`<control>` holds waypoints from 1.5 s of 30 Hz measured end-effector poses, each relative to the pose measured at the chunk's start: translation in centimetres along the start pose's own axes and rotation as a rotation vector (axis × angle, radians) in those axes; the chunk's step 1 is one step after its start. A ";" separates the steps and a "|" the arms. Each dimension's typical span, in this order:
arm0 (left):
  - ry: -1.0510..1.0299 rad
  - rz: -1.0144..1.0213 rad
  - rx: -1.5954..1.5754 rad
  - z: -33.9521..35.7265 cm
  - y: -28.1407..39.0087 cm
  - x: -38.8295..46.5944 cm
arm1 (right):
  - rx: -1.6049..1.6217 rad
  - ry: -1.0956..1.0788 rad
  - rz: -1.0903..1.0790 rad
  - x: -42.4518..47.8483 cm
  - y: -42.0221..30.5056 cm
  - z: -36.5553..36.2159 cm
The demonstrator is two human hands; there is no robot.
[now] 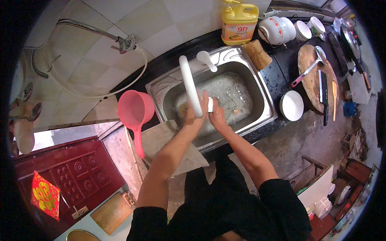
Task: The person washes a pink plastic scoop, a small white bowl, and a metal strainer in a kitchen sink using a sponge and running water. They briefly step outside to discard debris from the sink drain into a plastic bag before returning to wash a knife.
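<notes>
My left hand (pixel 204 106) and my right hand (pixel 217 116) are together over the stainless steel sink (pixel 261 87). Between them is a small white object (pixel 210 104), gripped from both sides. Its kind is not clear, since the fingers cover most of it. A white curved faucet spout (pixel 187 81) passes in front of my left hand and hides part of it. Below lies cloudy water (pixel 227 90) with thin dark scraps, and an orange-brown bit (pixel 236 111) shows near my right hand. The faucet's white lever (pixel 207 60) stands at the sink's back rim.
Left of the sink are a pink plastic ladle (pixel 135 108) and a beige cloth (pixel 159 138) over the counter edge. A yellow detergent jug (pixel 239 25) and a sponge (pixel 258 54) stand behind. To the right are a white bowl (pixel 291 105) and a round cutting board (pixel 306 58) bearing a cleaver (pixel 323 87).
</notes>
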State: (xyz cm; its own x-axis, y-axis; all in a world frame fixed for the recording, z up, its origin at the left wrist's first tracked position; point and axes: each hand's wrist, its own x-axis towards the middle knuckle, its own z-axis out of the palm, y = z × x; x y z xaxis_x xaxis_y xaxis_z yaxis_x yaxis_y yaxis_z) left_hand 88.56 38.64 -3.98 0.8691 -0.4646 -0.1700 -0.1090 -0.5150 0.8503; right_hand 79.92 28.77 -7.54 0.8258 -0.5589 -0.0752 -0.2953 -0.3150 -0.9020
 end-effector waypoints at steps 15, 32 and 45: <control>0.002 -0.385 -0.003 -1.9 5.3 -3.4 | 1.060 -0.244 0.511 -0.6 -0.6 1.3; 0.263 -0.263 -0.407 2.1 -9.4 -1.4 | -0.553 0.093 -0.755 2.7 -6.1 -9.3; -0.125 0.011 0.221 2.2 3.8 -2.9 | 0.662 0.801 0.376 6.6 1.4 -18.0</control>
State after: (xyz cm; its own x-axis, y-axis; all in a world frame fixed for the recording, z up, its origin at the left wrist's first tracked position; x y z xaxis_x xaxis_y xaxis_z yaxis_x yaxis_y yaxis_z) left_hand 84.51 36.44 -1.34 0.8024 -0.5493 -0.2334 -0.2328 -0.6482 0.7250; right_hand 76.30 10.83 -1.67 0.1168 -0.9431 -0.3114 0.0505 0.3188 -0.9465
